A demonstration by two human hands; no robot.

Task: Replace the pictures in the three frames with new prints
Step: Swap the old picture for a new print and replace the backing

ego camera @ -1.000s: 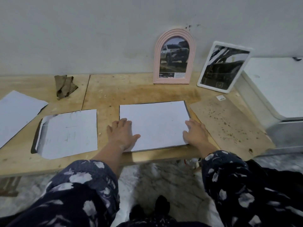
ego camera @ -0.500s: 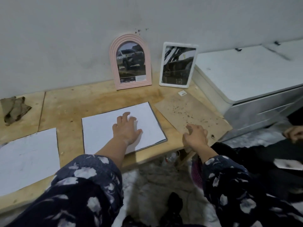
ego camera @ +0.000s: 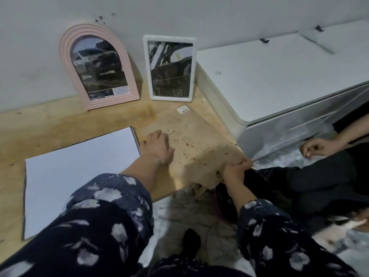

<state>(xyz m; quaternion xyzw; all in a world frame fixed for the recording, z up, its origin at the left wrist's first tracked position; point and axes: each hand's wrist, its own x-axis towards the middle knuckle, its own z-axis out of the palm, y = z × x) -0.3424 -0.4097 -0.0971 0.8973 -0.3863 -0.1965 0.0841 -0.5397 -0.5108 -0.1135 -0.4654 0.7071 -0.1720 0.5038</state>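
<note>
A pink arched frame (ego camera: 97, 66) and a white rectangular frame (ego camera: 169, 68) lean on the wall, each holding a dark car picture. A white sheet (ego camera: 79, 166) with a dark edge lies flat on the wooden table (ego camera: 50, 124). Right of it lies a stained brown backing board (ego camera: 191, 144). My left hand (ego camera: 157, 148) rests flat on the board's left part, beside the sheet's right edge. My right hand (ego camera: 235, 168) grips the board's near right corner at the table edge.
A small white label (ego camera: 182, 110) lies on the table behind the board. A white cabinet (ego camera: 279, 76) stands close on the right. Another person's hand (ego camera: 317, 146) and dark sleeve are at the far right, on the floor side.
The view swung right. My left hand left the white sheet and came onto the brown board. My right hand moved from the sheet's edge to the board's near corner and closed on it.
</note>
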